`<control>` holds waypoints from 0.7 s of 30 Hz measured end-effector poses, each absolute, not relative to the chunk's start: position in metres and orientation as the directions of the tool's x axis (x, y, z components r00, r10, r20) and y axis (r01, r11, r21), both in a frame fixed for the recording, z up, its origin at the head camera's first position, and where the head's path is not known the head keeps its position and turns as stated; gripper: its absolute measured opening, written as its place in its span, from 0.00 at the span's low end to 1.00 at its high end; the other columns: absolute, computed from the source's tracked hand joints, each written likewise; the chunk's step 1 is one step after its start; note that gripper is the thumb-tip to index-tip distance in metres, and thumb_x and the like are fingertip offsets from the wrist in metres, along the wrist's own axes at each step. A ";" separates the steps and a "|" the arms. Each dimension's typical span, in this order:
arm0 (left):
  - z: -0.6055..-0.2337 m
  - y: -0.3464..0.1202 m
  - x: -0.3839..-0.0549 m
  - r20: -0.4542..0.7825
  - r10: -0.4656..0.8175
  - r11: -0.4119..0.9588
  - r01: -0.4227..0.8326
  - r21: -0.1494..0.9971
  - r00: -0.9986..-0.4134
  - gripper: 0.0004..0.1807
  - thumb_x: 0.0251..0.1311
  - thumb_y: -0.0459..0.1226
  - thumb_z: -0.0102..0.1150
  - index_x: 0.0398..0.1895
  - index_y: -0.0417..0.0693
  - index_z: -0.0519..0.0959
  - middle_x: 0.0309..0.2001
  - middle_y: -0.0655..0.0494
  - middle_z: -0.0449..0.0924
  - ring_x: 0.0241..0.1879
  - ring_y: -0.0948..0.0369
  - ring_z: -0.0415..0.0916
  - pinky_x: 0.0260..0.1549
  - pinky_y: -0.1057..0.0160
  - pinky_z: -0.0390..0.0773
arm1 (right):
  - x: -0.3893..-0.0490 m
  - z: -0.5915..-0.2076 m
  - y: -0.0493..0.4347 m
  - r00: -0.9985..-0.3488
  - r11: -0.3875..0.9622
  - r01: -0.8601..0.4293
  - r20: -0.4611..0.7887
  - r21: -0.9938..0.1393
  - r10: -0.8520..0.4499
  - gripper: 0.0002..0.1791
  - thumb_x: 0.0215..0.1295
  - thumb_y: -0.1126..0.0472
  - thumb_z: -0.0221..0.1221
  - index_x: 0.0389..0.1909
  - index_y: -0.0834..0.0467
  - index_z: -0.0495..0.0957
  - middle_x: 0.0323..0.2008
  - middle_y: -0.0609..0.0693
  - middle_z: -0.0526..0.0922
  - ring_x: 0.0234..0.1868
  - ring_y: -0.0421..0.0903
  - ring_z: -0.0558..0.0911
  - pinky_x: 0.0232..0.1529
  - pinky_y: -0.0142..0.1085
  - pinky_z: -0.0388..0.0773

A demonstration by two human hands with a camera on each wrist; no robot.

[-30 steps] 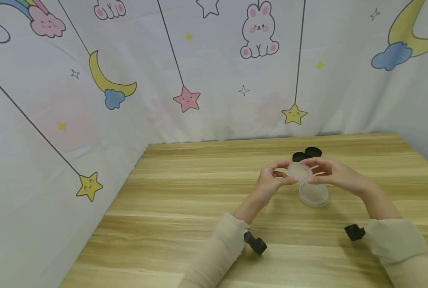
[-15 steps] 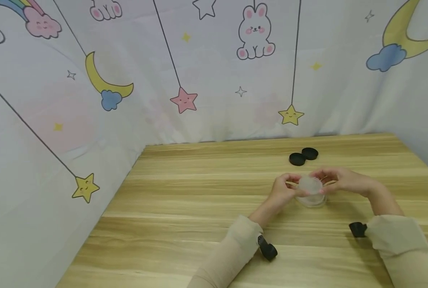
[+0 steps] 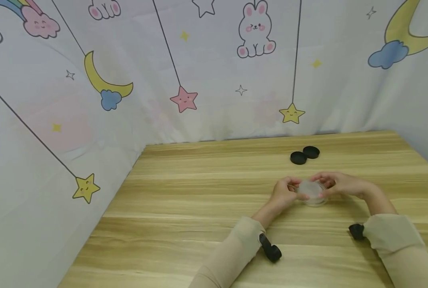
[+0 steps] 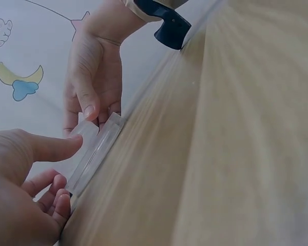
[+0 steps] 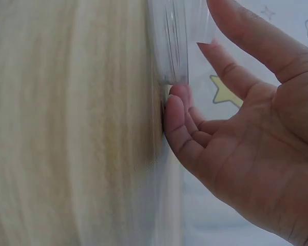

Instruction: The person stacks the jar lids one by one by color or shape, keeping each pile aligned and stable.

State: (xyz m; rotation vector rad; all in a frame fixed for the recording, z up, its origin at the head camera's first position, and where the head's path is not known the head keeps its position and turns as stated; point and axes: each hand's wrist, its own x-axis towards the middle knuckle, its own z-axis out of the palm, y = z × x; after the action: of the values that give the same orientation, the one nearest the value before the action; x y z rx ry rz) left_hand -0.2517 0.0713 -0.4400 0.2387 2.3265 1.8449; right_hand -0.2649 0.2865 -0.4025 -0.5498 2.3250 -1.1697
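A small clear round container (image 3: 309, 189) is held between both hands, over a wider clear round dish (image 3: 315, 204) that stands on the table. My left hand (image 3: 284, 194) pinches its left side, with the thumb at the near edge. On the other side, my right hand (image 3: 340, 185) grips it between thumb and fingers. The left wrist view shows the small container (image 4: 83, 134) tilted close against the wide dish (image 4: 96, 156); whether it rests on it I cannot tell. In the right wrist view, the lower fingers (image 5: 175, 115) curl beside the dish's rim (image 5: 169, 61).
Two black round lids or shallow caps (image 3: 298, 158) lie side by side behind the hands. The wood-grain table (image 3: 185, 208) meets a printed white curtain (image 3: 217, 80) at the back and left. Black wrist cameras (image 3: 271, 252) stick out from both sleeves.
Both hands have lowered the small container towards the near right, from above and behind the wide dish to over it. The black lids, partly covered before, now show fully.
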 end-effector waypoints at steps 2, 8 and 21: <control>-0.441 0.072 -0.251 -0.011 0.233 0.239 0.047 0.970 -0.972 0.21 0.43 0.28 0.75 0.44 0.40 0.82 0.36 0.56 0.82 0.27 0.73 0.65 0.28 0.77 0.66 | -0.265 -0.404 0.287 -0.806 0.563 -0.136 -0.239 -0.815 -0.541 0.33 0.62 0.60 0.64 0.64 0.69 0.65 0.56 0.66 0.74 0.48 0.47 0.76 0.46 0.40 0.72; -0.444 0.073 -0.252 0.024 0.251 0.258 0.091 0.962 -0.968 0.21 0.43 0.28 0.76 0.44 0.41 0.82 0.35 0.58 0.80 0.26 0.74 0.64 0.26 0.77 0.66 | -0.266 -0.405 0.290 -0.810 0.567 -0.149 -0.229 -0.810 -0.540 0.33 0.62 0.61 0.64 0.65 0.70 0.64 0.57 0.68 0.73 0.49 0.47 0.75 0.46 0.39 0.73; -0.448 0.068 -0.254 0.106 0.313 0.315 0.208 0.926 -0.944 0.22 0.46 0.30 0.75 0.48 0.42 0.83 0.39 0.56 0.78 0.30 0.75 0.64 0.31 0.79 0.68 | -0.267 -0.408 0.295 -0.803 0.571 -0.140 -0.245 -0.809 -0.544 0.33 0.63 0.60 0.63 0.64 0.70 0.65 0.55 0.57 0.76 0.48 0.38 0.74 0.45 0.31 0.73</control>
State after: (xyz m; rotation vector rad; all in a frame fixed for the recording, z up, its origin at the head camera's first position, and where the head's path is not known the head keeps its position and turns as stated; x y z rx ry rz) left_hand -0.2537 0.0676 -0.4482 0.4910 2.4707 1.7176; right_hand -0.2671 0.2945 -0.4076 -0.5487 2.3315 -1.1412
